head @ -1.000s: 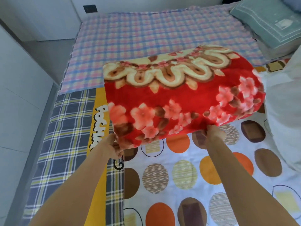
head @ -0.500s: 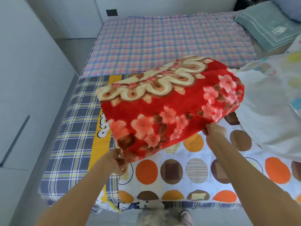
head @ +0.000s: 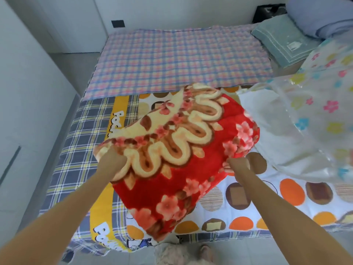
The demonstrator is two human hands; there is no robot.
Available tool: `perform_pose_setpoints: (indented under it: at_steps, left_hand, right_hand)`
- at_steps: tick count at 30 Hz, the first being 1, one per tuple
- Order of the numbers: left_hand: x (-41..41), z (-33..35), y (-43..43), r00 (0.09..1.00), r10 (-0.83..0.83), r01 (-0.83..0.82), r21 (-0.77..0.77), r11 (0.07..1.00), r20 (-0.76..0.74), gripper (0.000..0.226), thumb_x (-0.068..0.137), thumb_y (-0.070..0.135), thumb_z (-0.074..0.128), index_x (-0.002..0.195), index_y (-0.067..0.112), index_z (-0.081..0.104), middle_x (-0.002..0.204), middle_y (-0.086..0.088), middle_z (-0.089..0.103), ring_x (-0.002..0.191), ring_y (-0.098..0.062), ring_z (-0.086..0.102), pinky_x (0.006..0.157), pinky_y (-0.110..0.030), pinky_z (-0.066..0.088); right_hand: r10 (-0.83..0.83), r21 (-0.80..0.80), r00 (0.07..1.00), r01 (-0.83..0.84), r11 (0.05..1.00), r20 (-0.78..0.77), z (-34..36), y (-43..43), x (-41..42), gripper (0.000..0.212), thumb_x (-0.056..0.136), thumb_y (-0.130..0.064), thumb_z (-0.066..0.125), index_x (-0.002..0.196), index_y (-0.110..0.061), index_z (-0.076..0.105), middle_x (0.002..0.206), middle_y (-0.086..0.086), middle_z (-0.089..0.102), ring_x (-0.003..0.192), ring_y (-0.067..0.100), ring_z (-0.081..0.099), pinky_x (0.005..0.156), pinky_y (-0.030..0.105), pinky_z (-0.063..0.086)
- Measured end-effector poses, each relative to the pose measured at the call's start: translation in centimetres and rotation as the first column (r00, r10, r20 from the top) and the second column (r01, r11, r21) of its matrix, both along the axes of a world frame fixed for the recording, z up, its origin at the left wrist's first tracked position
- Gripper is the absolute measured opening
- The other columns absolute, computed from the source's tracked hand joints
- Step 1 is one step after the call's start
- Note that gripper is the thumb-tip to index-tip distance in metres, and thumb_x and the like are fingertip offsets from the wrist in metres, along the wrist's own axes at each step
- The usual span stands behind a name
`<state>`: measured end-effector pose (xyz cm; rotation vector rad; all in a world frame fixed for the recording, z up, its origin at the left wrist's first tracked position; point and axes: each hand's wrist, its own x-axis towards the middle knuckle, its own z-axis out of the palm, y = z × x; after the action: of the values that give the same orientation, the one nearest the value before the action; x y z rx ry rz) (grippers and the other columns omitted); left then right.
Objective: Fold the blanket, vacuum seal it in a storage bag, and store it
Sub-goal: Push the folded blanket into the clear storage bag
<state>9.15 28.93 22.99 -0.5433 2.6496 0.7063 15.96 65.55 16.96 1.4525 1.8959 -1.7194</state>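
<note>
Folded blanket (head: 172,169) held over the bed (head: 172,60), beside the clear storage bag (head: 309,121) — left hand (head: 112,161) and right hand (head: 237,165) each curl round an opposite edge. Soft, plush, likely bulky: grip both edges so the layers do not slide apart. Lettering (head: 118,119) on the bed reads "Poc" — the rest covered.

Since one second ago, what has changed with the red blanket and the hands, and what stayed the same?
The blanket has turned and come nearer, one corner now pointing at the person. The left hand has shifted from the flowered red edge to the cream border. The right hand keeps its grip on the right side. The storage bag stays at the right.
</note>
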Motion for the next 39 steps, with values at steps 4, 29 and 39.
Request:
perform_pose_setpoints:
  at_steps: [4,29,39]
  left_hand:
    - [-6.5,2.0,4.7,0.943,-0.33,0.327,-0.09,0.941,-0.029,0.015,0.09,0.032,0.05,0.088,0.018,0.045,0.082,-0.011,0.059,0.064,-0.024,0.051,0.058,-0.028,0.039]
    - [-33.5,-12.9,28.2,0.681,-0.694,0.726,0.086,0.682,-0.234,0.066,0.087,0.072,0.017,0.141,0.037,0.033,0.145,-0.002,0.039,0.132,-0.028,0.036,0.109,-0.047,0.026]
    - [-28.3,-16.3,29.4,0.639,-0.688,0.704,-0.097,0.703,-0.344,0.066,0.088,0.055,0.023,0.125,0.011,0.055,0.135,-0.02,0.045,0.127,-0.04,0.038,0.103,-0.054,0.033]
  right_hand:
    - [-0.038,0.09,0.999,0.037,0.995,0.013,1.2,0.8,-1.6,0.029,0.084,-0.027,0.06,0.081,0.002,0.064,0.072,0.014,0.067,0.065,0.028,0.066,0.065,0.037,0.056]
    - [0.05,0.522,0.99,-0.113,0.845,0.133,-5.7,12.4,-11.5,0.055,0.087,-0.057,0.05,0.053,-0.018,0.032,0.046,-0.005,0.039,0.049,0.012,0.041,0.053,0.026,0.034]
    - [0.283,0.323,0.89,-0.402,0.857,0.357,-5.7,16.7,-12.8,0.043,0.087,-0.051,0.046,0.057,-0.021,0.053,0.068,-0.004,0.058,0.07,0.013,0.056,0.062,0.027,0.04]
